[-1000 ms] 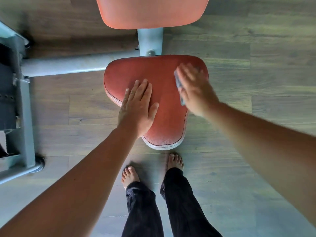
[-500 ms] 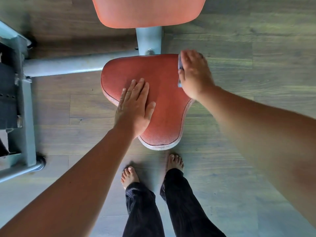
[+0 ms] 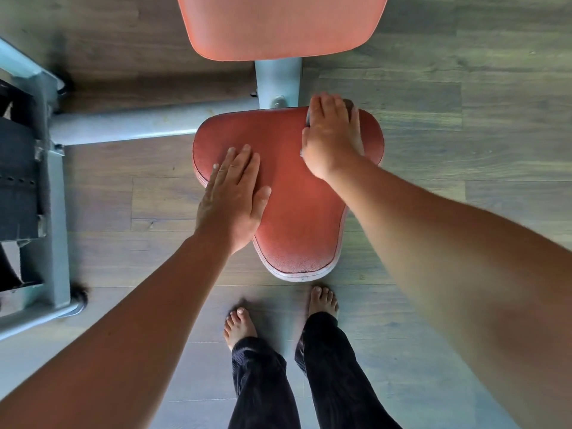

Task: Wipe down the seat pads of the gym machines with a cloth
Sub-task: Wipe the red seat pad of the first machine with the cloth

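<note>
While pressing a dark grey cloth (image 3: 349, 104) onto the far right of the red, grainy, rounded-triangle vinyl seat pad (image 3: 297, 205): right hand (image 3: 332, 134) flat, fingers straight and together.
Cloth mostly hidden under palm, only dark edges showing. Left hand (image 3: 232, 196) flat on pad's near left, fingers straight, thumb splayed. Smooth orange-red back pad (image 3: 278, 23) beyond, on pale grey painted steel post (image 3: 278, 82). Versus 0.5 s ago: right hand in from pad's right edge, corner now exposed; left hand unmoved.

free: middle of red triangular seat pad (image 3: 297, 193) lying open | obstacle: grey metal post (image 3: 277, 80) standing just behind it
</note>
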`<state>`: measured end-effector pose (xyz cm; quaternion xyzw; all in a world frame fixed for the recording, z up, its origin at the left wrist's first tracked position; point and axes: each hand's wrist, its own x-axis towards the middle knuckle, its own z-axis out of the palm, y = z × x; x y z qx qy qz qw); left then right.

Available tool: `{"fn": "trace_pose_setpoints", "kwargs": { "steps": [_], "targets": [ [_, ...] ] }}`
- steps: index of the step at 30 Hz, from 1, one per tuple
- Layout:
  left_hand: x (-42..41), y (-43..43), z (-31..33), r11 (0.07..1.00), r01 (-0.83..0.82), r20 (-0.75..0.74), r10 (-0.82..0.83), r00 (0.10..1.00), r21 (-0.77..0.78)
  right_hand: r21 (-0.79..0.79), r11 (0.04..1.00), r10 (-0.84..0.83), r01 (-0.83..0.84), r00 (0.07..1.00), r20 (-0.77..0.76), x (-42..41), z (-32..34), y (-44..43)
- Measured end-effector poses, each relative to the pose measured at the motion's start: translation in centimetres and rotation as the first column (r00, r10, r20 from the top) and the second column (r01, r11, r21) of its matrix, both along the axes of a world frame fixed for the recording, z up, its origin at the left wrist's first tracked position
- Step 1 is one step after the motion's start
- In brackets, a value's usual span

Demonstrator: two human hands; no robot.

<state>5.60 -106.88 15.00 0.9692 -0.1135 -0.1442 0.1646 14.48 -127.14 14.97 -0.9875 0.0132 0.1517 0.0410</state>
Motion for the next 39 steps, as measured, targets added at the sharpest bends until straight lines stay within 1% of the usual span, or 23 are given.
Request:
{"fn": "trace_pose_setpoints", "kwargs": {
  "steps": [1,2,3,5,7,9,11,13,14,16,18,20,21,23,25,26,27,30,32,34,36,38,39],
  "targets": [
    [0.1,0.4,-0.1,1.0,-0.013,-0.008,0.013,1.0,0.003,0.015,1.0,0.017,-0.017,1.0,-0.01,-1.0,0.5,1.7],
    [0.2,0.8,-0.1,1.0,-0.022,-0.011,0.022,1.0,0.001,0.047,0.994,0.098,-0.097,0.995,-0.009,-2.9,1.2,3.2],
    [0.3,1.3,-0.2,1.0,-0.028,-0.01,0.027,1.0,-0.002,0.09,0.975,0.203,-0.205,0.979,0.034,-5.4,1.7,4.2],
    [0.4,2.1,-0.2,0.999,-0.041,-0.008,0.041,0.999,-0.006,0.166,0.907,0.376,-0.387,0.922,0.096,-9.3,2.1,4.2],
    [0.4,3.0,-0.1,0.997,-0.073,-0.022,0.073,0.997,0.008,0.172,0.861,0.471,-0.479,0.878,0.09,-7.7,1.6,3.3],
    [0.3,3.9,-0.1,0.995,-0.095,-0.032,0.096,0.995,0.024,0.124,0.89,0.434,-0.438,0.899,0.064,-3.2,0.7,4.2],
    [0.2,4.7,-0.2,0.993,-0.113,-0.033,0.114,0.993,0.036,0.104,0.949,0.298,-0.297,0.955,0.008,1.1,0.1,6.9],
    [0.1,5.2,-0.4,0.99,-0.132,-0.032,0.134,0.99,0.044,0.111,0.971,0.217,-0.211,0.975,-0.046,2.9,0.0,10.6],
    [0.0,5.4,-0.5,0.989,-0.143,-0.035,0.145,0.989,0.042,0.124,0.967,0.228,-0.221,0.972,-0.051,2.6,0.3,12.2],
    [-0.2,5.4,-0.6,0.985,-0.172,-0.051,0.173,0.984,0.03,0.155,0.928,0.347,-0.34,0.938,-0.019,0.5,0.6,13.1],
    [-0.4,5.1,-0.6,0.98,-0.2,-0.054,0.201,0.978,0.023,0.149,0.856,0.485,-0.495,0.869,0.096,-2.6,0.8,11.0],
    [-0.5,4.8,-0.3,0.978,-0.208,-0.045,0.209,0.977,0.02,0.131,0.823,0.537,-0.553,0.832,0.139,-4.0,0.8,6.4],
    [-0.6,4.6,-0.2,0.979,-0.202,-0.043,0.202,0.978,0.023,0.113,0.85,0.501,-0.515,0.855,0.132,-3.8,0.6,3.6],
    [-0.6,3.8,0.0,0.987,-0.154,-0.059,0.156,0.986,0.033,0.066,0.941,0.325,-0.331,0.942,0.086,-2.6,0.6,-0.8],
    [-0.8,2.8,0.0,0.993,-0.117,-0.069,0.118,0.991,0.024,0.028,0.992,0.125,-0.126,0.992,0.032,-2.9,1.0,-0.3],
    [-0.9,2.5,0.0,0.993,-0.118,-0.069,0.118,0.991,0.014,0.01,0.996,0.086,-0.087,0.996,0.038,-4.2,1.3,1.5],
    [-1.0,2.2,0.0,0.992,-0.128,-0.071,0.128,0.989,0.005,0.019,0.995,0.098,-0.099,0.994,0.049,-6.3,1.8,3.5],
    [-1.1,2.3,0.1,0.988,-0.152,-0.086,0.15,0.985,-0.026,0.142,0.937,0.308,-0.318,0.947,0.086,-13.4,3.0,6.1],
    [-0.9,2.7,0.1,0.991,-0.128,-0.075,0.126,0.989,-0.031,0.161,0.894,0.408,-0.419,0.908,0.095,-12.0,2.7,5.2],
    [-0.8,3.2,-0.1,0.995,-0.098,-0.062,0.096,0.994,-0.031,0.126,0.905,0.401,-0.407,0.913,0.073,-7.3,1.9,5.6],
    [-0.9,3.4,-0.1,0.995,-0.101,-0.056,0.099,0.993,-0.025,0.1,0.941,0.322,-0.323,0.946,0.019,-3.4,1.4,7.1],
    [-1.0,3.6,-0.2,0.993,-0.113,-0.05,0.112,0.992,-0.019,0.093,0.956,0.279,-0.279,0.96,0.018,-3.9,1.3,8.2],
    [-1.0,3.7,-0.2,0.993,-0.12,-0.047,0.119,0.992,-0.022,0.092,0.947,0.304,-0.308,0.951,0.052,-5.7,1.8,8.3]
  ]
}}
